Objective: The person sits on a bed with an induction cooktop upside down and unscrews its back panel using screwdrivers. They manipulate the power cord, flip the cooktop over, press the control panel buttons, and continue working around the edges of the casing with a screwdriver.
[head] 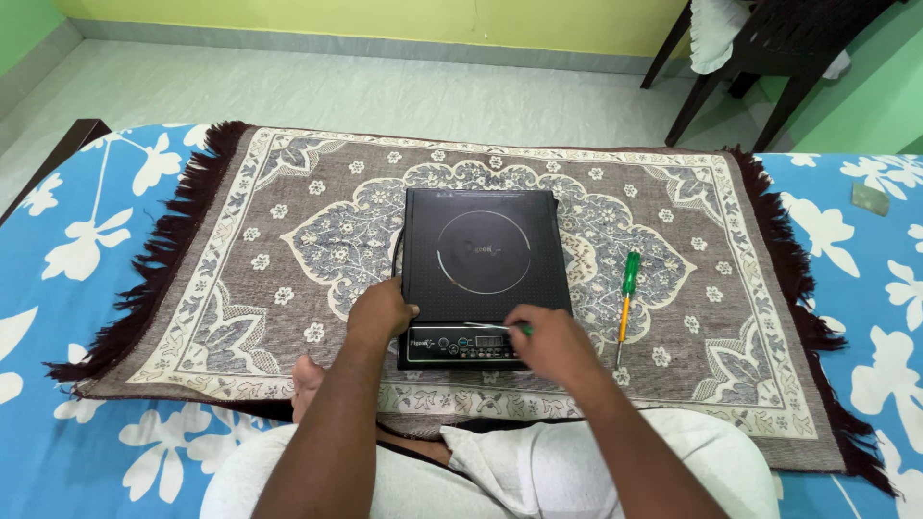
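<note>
Head view, 1 camera, looking down at a seated person's lap and both arms.

Item under work: a flat black square induction cooktop (481, 259) with a glass top, a thin pale ring marked at its centre and a control strip along its near edge. It lies flat, face up, at the middle of a grey and cream patterned rug with dark fringe (240, 279), which is spread over a blue sheet printed with white flowers (77, 240).

Left hand (380, 312): resting on the near left corner of the cooktop, fingers curled together over the edge, steadying the unit.

Right hand (548, 341): over the near right part of the control strip, fingers closed around a thin tool with a green end (526, 330) that shows just past the knuckles. Its tip is hidden; contact with the casing cannot be confirmed.

Judgement: the step in hand appears to be working the tool at the front edge while the unit is braced. The next move would call for a firm left-hand hold and a steady tool, since the glass top could slide on the soft rug.

Also noted: 1 screwdriver with a green and yellow handle (627, 293) lying on the rug just right of the cooktop, untouched; a dark wooden chair (769, 58) at the far right.
</note>
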Demonstrator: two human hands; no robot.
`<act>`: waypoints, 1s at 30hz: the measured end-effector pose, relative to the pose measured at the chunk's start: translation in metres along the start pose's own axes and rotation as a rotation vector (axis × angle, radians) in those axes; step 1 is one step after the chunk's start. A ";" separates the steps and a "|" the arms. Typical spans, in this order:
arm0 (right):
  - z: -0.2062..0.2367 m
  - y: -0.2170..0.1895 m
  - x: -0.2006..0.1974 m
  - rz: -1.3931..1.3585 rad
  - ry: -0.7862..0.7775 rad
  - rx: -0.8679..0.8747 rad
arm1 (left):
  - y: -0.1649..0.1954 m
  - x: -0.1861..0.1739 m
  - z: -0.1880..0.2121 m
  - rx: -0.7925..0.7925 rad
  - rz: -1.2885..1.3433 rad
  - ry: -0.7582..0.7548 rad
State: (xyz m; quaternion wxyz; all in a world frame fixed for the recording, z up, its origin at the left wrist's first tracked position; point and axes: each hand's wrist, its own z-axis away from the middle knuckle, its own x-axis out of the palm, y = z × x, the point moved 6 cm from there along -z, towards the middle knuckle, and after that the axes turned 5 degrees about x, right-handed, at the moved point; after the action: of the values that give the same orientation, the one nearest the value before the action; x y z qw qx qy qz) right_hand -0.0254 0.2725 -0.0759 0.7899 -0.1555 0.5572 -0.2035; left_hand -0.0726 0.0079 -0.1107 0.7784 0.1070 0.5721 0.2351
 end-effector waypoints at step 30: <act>-0.004 0.031 -0.019 0.007 -0.026 0.099 | 0.005 -0.002 0.006 -0.033 -0.039 -0.047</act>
State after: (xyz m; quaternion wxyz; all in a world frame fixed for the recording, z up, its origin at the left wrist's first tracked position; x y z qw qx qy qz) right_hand -0.0298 0.3091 -0.0763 0.8045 -0.1172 0.5366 -0.2261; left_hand -0.0688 0.0114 -0.1047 0.7977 0.0884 0.5518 0.2266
